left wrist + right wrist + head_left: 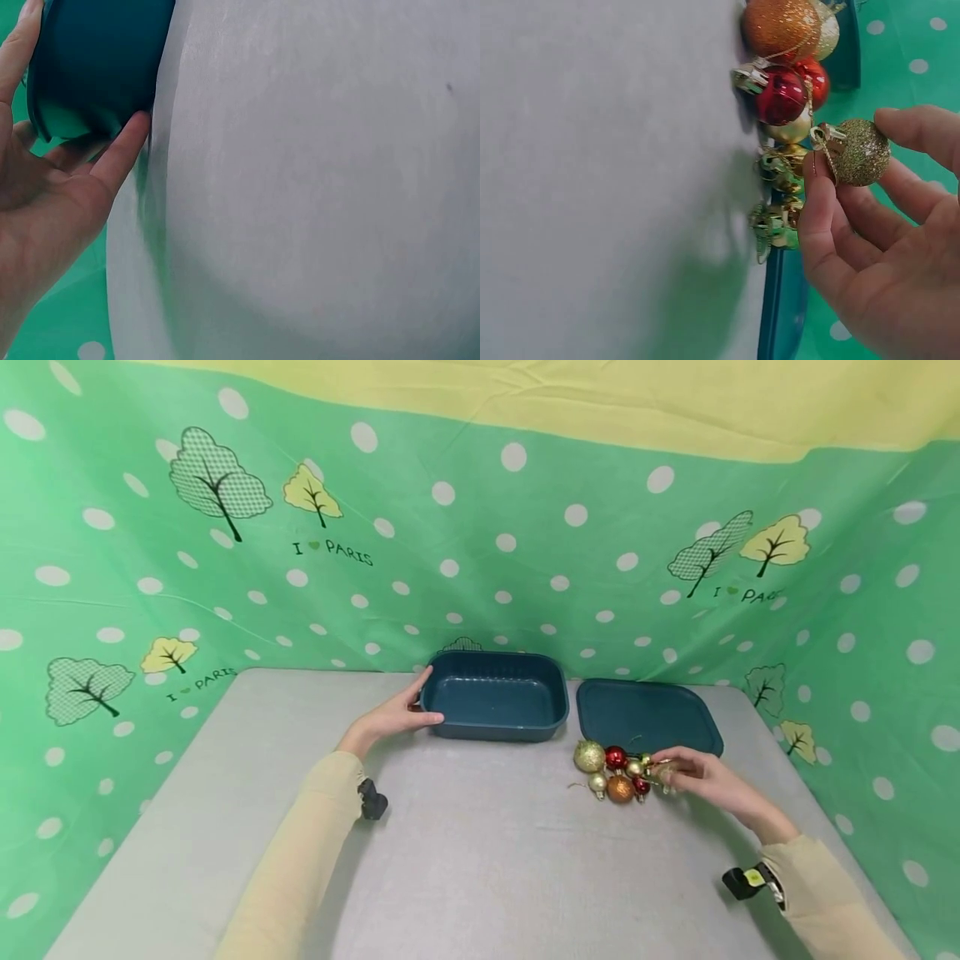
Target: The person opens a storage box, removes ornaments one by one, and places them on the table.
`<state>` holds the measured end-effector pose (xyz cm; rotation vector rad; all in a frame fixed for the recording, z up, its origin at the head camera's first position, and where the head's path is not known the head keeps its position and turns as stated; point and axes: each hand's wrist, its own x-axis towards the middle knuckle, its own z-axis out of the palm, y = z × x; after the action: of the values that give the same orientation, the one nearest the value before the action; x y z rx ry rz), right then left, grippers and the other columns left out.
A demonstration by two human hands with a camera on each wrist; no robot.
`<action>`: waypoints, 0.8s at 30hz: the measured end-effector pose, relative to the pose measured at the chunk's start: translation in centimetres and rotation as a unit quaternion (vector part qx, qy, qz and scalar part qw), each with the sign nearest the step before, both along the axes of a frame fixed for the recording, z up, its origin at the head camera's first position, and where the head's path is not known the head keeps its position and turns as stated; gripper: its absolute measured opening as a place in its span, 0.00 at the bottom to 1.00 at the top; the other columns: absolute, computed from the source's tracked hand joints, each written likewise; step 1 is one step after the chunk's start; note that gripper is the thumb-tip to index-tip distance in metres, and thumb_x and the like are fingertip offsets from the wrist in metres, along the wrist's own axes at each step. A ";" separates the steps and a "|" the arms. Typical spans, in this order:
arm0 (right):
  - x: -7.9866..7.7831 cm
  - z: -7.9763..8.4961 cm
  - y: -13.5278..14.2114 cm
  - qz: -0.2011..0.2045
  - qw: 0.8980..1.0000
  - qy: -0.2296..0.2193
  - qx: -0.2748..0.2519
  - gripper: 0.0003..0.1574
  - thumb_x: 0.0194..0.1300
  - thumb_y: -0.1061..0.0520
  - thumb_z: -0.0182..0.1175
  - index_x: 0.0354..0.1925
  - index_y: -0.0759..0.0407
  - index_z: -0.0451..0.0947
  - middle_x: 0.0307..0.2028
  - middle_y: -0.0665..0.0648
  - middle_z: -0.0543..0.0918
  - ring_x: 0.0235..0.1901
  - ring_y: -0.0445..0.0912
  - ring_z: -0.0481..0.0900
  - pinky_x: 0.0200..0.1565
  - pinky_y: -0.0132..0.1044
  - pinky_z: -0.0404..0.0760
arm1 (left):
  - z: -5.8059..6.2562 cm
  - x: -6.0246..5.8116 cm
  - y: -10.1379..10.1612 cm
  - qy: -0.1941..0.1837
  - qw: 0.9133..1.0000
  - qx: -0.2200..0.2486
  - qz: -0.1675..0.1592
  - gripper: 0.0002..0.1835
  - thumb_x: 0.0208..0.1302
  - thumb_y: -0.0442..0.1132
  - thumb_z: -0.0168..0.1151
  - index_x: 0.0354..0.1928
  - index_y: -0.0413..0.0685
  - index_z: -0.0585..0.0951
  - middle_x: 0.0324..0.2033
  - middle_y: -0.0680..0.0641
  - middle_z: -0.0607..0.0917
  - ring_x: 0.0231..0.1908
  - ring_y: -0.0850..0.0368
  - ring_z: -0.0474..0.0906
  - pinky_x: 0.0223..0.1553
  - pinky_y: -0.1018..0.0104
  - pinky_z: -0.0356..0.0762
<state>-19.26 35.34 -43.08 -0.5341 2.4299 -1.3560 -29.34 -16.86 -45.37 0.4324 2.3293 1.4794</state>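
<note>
My left hand (390, 718) holds the left end of a dark blue plastic box (495, 732), its thumb at the front corner and a finger along the rim. In the left wrist view the fingers (124, 150) span the box's end wall. A small gold glitter Christmas bauble (864, 156) with a thread loop is pinched between the fingertips of my right hand (708, 781). Just left of that hand lie several more baubles: a large gold one (589, 757), an orange one (620, 789) and shiny red ones. The box's inside shows bare.
A flat dark blue lid (648, 714) lies to the right of the box, right behind the baubles. The grey table (480, 860) backs onto a green dotted cloth (480, 568) that also rises at both sides.
</note>
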 end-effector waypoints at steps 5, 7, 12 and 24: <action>0.3 -0.5 -0.1 0.015 1.000 0.009 -0.018 0.23 0.72 0.64 0.52 0.60 0.78 0.64 0.49 0.76 0.76 0.43 0.45 0.81 0.39 0.42 0.81 | 0.2 0.1 0.1 -0.004 1.000 -0.003 0.004 0.54 0.63 0.44 0.67 0.77 0.61 0.37 0.75 0.41 0.38 0.69 0.38 0.50 0.64 0.46 0.57; 0.4 -0.8 -0.2 0.024 0.999 0.012 -0.030 0.23 0.72 0.65 0.52 0.59 0.80 0.63 0.49 0.78 0.75 0.42 0.47 0.81 0.39 0.43 0.82 | 0.3 0.1 0.1 -0.003 1.000 -0.004 0.004 0.54 0.63 0.43 0.67 0.77 0.61 0.37 0.75 0.41 0.38 0.69 0.38 0.50 0.64 0.46 0.56; 0.5 -1.4 -0.2 0.022 0.999 0.010 -0.031 0.23 0.71 0.66 0.52 0.58 0.81 0.63 0.49 0.78 0.75 0.42 0.46 0.81 0.39 0.41 0.82 | 0.2 0.1 0.1 -0.007 1.000 0.004 0.001 0.54 0.63 0.43 0.67 0.77 0.62 0.36 0.75 0.40 0.38 0.69 0.38 0.51 0.63 0.46 0.59; 0.6 -2.8 -0.2 -0.008 0.999 0.036 0.000 0.20 0.69 0.66 0.55 0.55 0.78 0.70 0.48 0.75 0.76 0.38 0.40 0.80 0.34 0.37 0.81 | -0.1 -0.1 0.0 -0.008 1.000 0.009 0.000 0.54 0.64 0.42 0.66 0.77 0.62 0.36 0.75 0.42 0.37 0.70 0.38 0.49 0.62 0.47 0.60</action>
<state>-18.61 35.19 -45.84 -0.5756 2.4963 -1.3651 -29.41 -16.82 -45.45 0.4244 2.3058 1.4992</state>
